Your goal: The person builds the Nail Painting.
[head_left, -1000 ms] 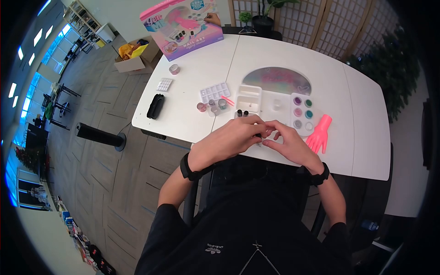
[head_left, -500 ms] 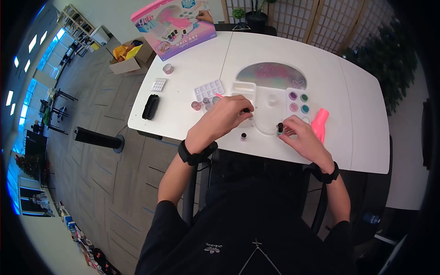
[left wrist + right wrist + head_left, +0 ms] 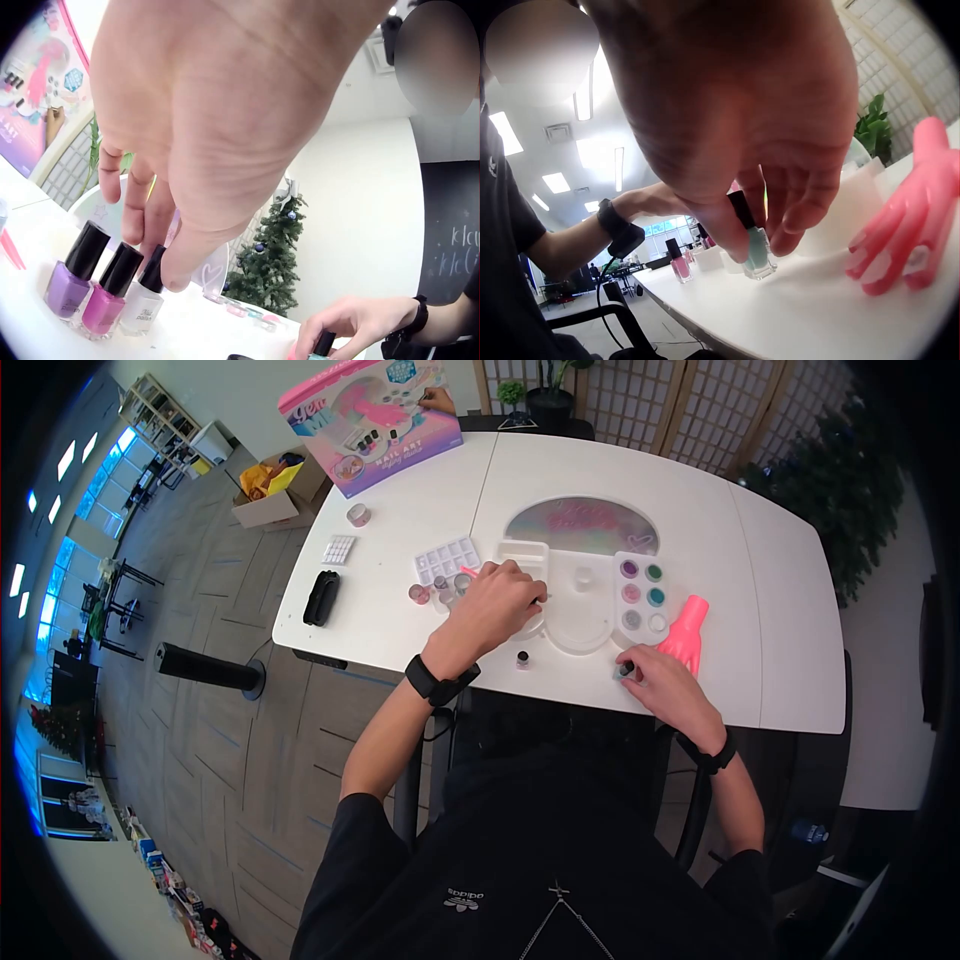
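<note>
My left hand (image 3: 495,605) pinches the black cap of a white nail polish bottle (image 3: 141,309) between thumb and fingers. Close beside that bottle, a magenta nail polish bottle (image 3: 105,307) and a purple one (image 3: 69,289) stand upright in a row. Near the table's front edge, my right hand (image 3: 668,685) holds a teal nail polish bottle (image 3: 758,255) with its base right at the tabletop. Between the hands a pink nail polish bottle (image 3: 523,661) stands by itself. A pink model hand (image 3: 690,628) lies just beyond my right hand.
Behind my hands sits a white tray (image 3: 578,630) with a half-round mirror-like panel (image 3: 580,525) and several glitter pots (image 3: 630,592). Further left are a white compartment tray (image 3: 446,560), small jars (image 3: 419,594), a black case (image 3: 321,598) and the nail art box (image 3: 375,435).
My hands were together over the front of the table and have parted. The left went to the polish row; the right carried the teal bottle rightward and down to the table's front edge.
</note>
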Tool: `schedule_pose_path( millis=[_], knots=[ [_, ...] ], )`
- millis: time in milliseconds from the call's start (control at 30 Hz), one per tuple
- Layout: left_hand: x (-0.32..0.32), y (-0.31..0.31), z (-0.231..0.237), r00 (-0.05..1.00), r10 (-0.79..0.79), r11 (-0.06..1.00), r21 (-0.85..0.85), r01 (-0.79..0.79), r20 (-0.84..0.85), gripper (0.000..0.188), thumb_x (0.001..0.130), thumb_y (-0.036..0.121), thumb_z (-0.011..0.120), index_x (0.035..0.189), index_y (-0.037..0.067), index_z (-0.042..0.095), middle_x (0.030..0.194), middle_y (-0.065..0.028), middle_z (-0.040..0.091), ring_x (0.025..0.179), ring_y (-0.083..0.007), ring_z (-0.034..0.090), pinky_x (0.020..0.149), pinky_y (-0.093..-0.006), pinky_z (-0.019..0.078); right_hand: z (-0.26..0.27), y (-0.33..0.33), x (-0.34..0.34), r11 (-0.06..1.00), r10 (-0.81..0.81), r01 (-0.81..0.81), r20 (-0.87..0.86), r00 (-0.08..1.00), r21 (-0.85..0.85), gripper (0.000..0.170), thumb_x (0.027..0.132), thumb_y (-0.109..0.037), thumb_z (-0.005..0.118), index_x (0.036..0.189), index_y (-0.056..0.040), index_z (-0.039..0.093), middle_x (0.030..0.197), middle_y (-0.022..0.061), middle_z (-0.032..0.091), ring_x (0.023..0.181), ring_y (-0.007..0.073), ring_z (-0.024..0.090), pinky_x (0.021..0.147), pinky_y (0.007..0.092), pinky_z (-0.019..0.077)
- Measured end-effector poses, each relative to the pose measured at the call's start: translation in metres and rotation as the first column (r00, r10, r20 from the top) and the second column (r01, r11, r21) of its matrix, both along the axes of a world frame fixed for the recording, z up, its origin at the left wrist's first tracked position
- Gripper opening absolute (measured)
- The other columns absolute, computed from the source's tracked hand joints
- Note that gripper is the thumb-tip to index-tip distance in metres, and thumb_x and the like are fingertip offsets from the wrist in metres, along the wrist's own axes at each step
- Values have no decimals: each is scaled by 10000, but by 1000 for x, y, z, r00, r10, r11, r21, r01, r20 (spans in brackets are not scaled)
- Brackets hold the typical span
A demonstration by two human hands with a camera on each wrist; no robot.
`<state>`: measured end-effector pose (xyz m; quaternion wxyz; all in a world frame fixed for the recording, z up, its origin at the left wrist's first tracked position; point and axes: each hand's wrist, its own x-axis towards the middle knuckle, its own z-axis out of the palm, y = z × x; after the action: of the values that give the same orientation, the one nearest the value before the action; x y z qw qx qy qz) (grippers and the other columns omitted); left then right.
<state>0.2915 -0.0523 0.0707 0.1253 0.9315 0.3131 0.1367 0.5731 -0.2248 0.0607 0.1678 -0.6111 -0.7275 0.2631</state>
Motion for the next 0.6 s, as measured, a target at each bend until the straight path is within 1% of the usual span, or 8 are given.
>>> schedule_pose_path(
  millis=[133,233,333,433,533,567,600],
  knots=[
    [1,3,-11,1000,-4,1000,1,4,11,158,936,166,789,1066,80,816,1000,-66,792,1134,-304,675,1019,-464,493,-3,0,-2,999,-20,18,59,998,27,298,961,-85,727,1242,-18,656,1141,155,723,1013,372,722,858,472,575],
    [-1,0,-9,1000,-9,1000,4,9,-13,179,941,166,789,1099,85,811,1073,-70,786,1157,-305,674,1044,-460,488,-6,-1,0,1000,-21,19,85,996,22,332,962,-94,736,1275,-34,644,1179,150,714,1042,380,719,860,477,578],
    [-5,-1,-13,996,-42,999,25,40,75,215,967,172,778,1162,81,788,1162,-96,771,1181,-322,673,1073,-484,484,-2,-3,-1,999,-19,17,62,998,46,371,965,-119,759,1308,-52,635,1228,142,700,1049,380,716,860,481,580],
    [-12,-2,2,971,23,999,-30,-16,237,233,1003,156,749,1217,66,754,1206,-138,754,1208,-351,663,1077,-492,496,17,-5,-7,997,-74,74,58,996,-5,419,966,-147,782,1345,-61,628,1257,127,690,1066,382,712,868,487,580],
    [-40,11,13,958,121,988,-125,-91,262,222,1029,124,711,1235,47,734,1212,-163,741,1221,-374,650,1062,-485,513,24,-8,-5,994,-92,88,61,994,62,447,964,-168,798,1368,-75,632,1231,109,692,966,343,717,836,459,582],
    [-53,13,21,965,162,981,-142,-135,205,203,1033,63,665,1222,39,737,1234,-170,725,1227,-380,643,1048,-467,526,29,-8,-6,993,-108,105,56,993,52,441,966,-169,798,1366,-76,637,1220,104,692,925,325,709,820,446,580],
    [-64,14,21,960,216,971,-145,-191,178,200,1031,48,655,1212,37,738,1240,-170,721,1224,-378,644,1045,-471,527,36,-8,-7,992,-123,121,52,991,42,436,967,-171,798,1363,-78,642,1209,99,691,883,308,701,804,433,578]
  ],
)
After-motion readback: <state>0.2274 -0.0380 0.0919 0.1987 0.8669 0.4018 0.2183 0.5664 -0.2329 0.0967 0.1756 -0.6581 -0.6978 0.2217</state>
